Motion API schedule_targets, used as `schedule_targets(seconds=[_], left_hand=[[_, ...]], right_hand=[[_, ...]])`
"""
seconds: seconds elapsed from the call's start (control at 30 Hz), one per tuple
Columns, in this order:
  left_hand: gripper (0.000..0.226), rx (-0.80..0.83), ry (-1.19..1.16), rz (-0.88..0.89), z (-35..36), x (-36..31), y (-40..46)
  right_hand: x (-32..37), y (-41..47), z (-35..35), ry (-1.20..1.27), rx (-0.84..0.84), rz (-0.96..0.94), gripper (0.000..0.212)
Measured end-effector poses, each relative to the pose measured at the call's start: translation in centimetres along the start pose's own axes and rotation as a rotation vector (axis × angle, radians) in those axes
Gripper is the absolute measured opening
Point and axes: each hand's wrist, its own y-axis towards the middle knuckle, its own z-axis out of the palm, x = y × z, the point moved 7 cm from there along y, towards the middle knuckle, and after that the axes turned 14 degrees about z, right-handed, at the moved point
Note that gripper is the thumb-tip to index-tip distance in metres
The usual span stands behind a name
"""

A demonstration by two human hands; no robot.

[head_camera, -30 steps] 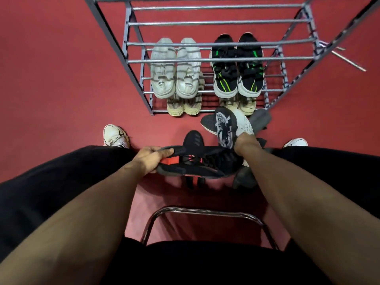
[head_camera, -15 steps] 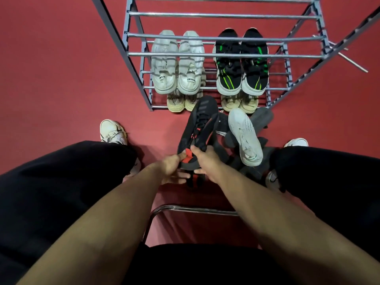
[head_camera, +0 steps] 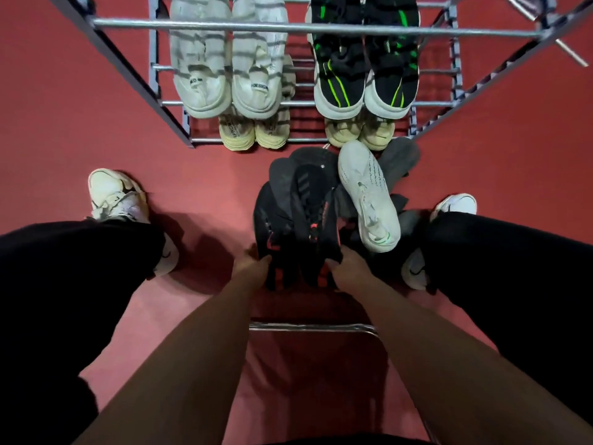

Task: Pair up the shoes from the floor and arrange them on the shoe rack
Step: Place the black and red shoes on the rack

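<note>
The step in hand looks like pairing: two black shoes with red marks are held side by side, toes pointing at the shoe rack (head_camera: 321,27). The left hand (head_camera: 253,264) grips the heel of the left black shoe (head_camera: 272,216), fingers curled around it. The right hand (head_camera: 349,268) grips the heel of the right black shoe (head_camera: 313,200) the same way. Both shoes sit just in front of the rack, a bit off the red floor (head_camera: 64,123) as far as I can tell.

On the rack, a white pair (head_camera: 227,65) and a black and green pair (head_camera: 362,65) sit on one shelf. Two cream pairs sit on the shelf below, and only their heels (head_camera: 253,133) show.

Just in front of the rack, beside the black shoes, a white shoe (head_camera: 369,194) lies upside down on some grey shoes (head_camera: 401,159). Those are not paired yet.

Next, I think the black pair needs to go up and forward to a free shelf. The top bars of the rack look bare, so that may be the spot. The shoes should stay together and clear the front bar, then land flat across the bars so they do not slip through.
</note>
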Motion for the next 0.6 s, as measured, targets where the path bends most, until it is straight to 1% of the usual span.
schedule_targets(seconds=[0.07,0.13,0.2,0.3,0.47,0.57,0.6], left_hand=[[0.058,0.073,0.111,-0.03,1.5,2.0,1.4],[0.064,0.075,0.18,-0.038,2.1,3.5,2.5],[0.057,0.03,0.197,-0.04,1.3,1.9,1.5],[0.04,0.033,0.199,-0.045,1.0,1.1,1.7],[0.035,0.04,0.166,-0.007,0.4,0.9,2.1],[0.023,0.107,0.068,-0.059,-0.8,0.1,1.2],[0.02,0.145,0.039,-0.048,-1.3,-0.5,0.8]], right_hand=[[-0.3,1.0,0.8,-0.027,0.029,0.029,0.04],[-0.3,1.6,1.2,-0.04,0.035,0.036,0.041],[-0.1,1.8,1.1,-0.088,0.005,0.009,0.042],[-0.2,1.9,1.0,-0.155,-0.031,-0.019,0.044],[-0.1,1.5,1.0,-0.176,-0.027,0.006,0.042],[0.5,0.7,0.3,-0.163,-0.012,0.031,0.041],[0.8,0.3,-0.2,-0.155,-0.019,0.034,0.04]])
